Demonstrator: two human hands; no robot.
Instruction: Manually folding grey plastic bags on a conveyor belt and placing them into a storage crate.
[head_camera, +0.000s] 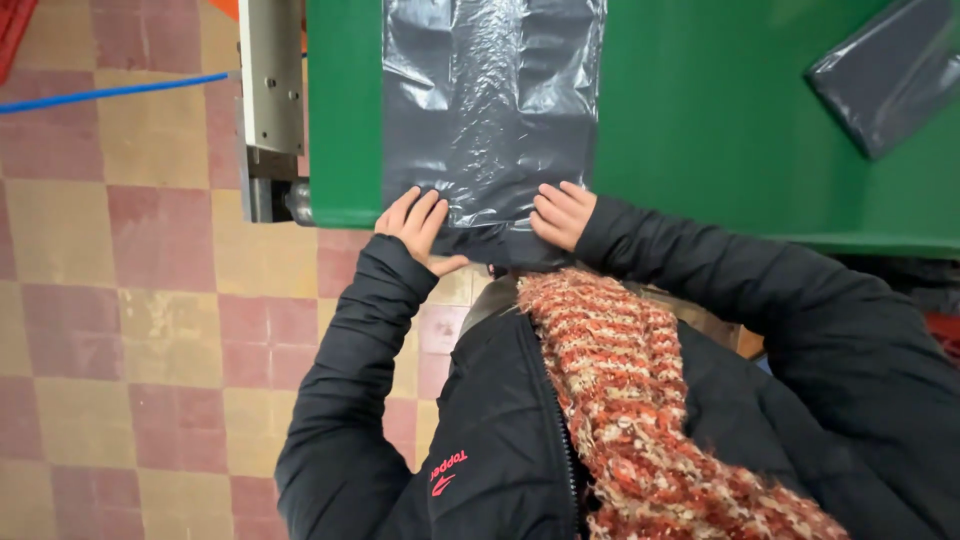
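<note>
Crinkled grey plastic bag (487, 110), edge pinched in left hand (416, 226), right hand (560, 213) grip

Soft, even daylight fills the scene, bright without hard shadows. Pale glare streaks the crinkled grey plastic bag (490, 100). The scarf (640, 400) close to the lens looks slightly soft; the floor tiles (120, 300) stay sharp.

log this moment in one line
left hand: on bag edge | right hand: on bag edge | grey bag: flat on green table
</note>
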